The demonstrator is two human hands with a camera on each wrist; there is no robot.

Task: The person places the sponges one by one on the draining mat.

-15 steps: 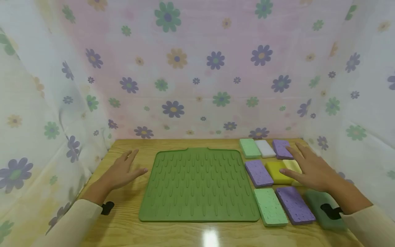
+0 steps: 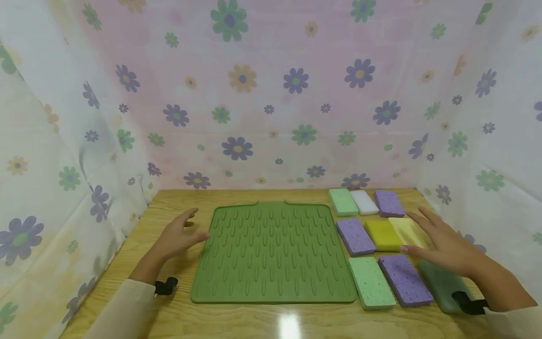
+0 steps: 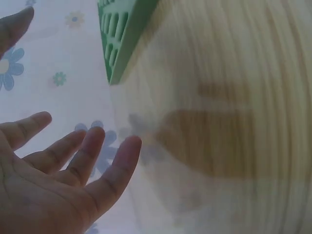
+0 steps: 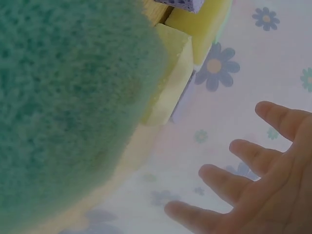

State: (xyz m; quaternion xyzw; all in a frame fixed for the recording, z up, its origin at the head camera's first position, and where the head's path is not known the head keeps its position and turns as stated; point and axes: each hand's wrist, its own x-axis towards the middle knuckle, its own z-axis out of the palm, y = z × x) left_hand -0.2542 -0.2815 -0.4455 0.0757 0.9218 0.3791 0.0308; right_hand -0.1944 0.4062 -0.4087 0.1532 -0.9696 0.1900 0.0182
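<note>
A green ridged mat (image 2: pixel 273 254) lies flat on the wooden table. Just past its left edge hovers my left hand (image 2: pixel 174 238), fingers relaxed and nothing held; the left wrist view shows its palm and spread fingers (image 3: pixel 114 170). My right hand (image 2: pixel 453 247) is over the right side of the sponges, its fingers spread and holding nothing. Nearest it are a pale yellow sponge (image 2: pixel 406 230), partly behind the hand, and a dark green sponge (image 2: pixel 440 282), partly under the wrist. That dark green sponge (image 4: pixel 73 97) fills much of the right wrist view.
Right of the mat lie a yellow sponge (image 2: pixel 382 235), purple sponges (image 2: pixel 355 236), light green sponges (image 2: pixel 371 283) and a white sponge (image 2: pixel 364 202), roughly in rows. Flower-printed cloth (image 2: pixel 271 94) encloses the table (image 2: pixel 237 320) at the back and both sides.
The left hand has shifted right, closer to the mat's edge. My right hand has moved right and slightly down, uncovering more of the pale yellow and far purple sponges.
</note>
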